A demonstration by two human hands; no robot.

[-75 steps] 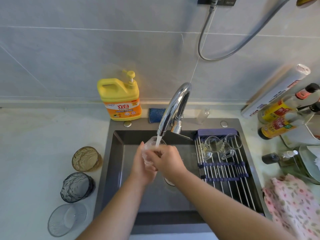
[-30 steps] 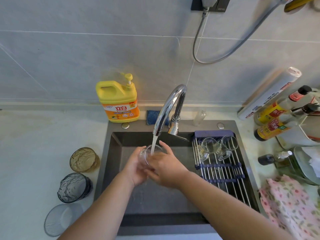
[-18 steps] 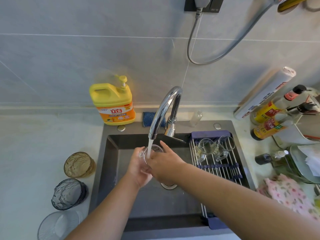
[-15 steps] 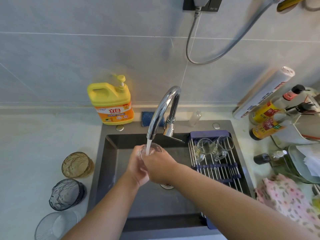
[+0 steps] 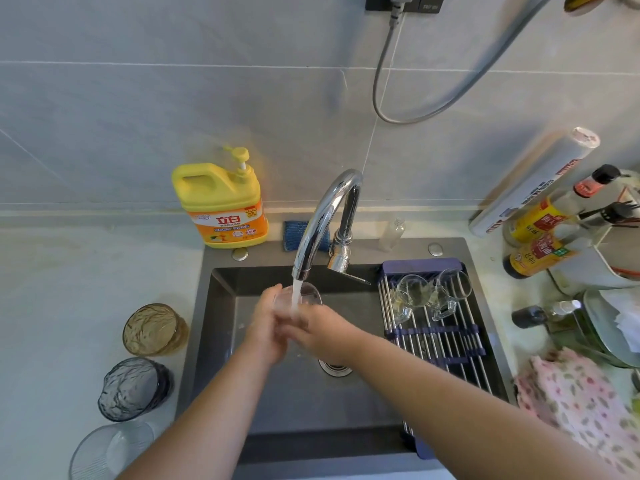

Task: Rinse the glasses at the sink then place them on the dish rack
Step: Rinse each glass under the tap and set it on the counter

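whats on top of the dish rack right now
Two clear glass mugs lie at the far end of the dish rack; the other bars look bare. Its near end is hidden by the right forearm.

Clear glass (image 5: 304, 294), mouth up, held over the dark sink (image 5: 221, 306) under the running faucet (image 5: 322, 220). Two clear handled glasses (image 5: 431, 296) lie tilted at the far end of the dish rack (image 5: 446, 344) spanning the sink's right side. Amber glass (image 5: 154, 329), grey-blue glass (image 5: 133, 388) and clear ribbed glass (image 5: 110, 450) stand in a row left of the sink.
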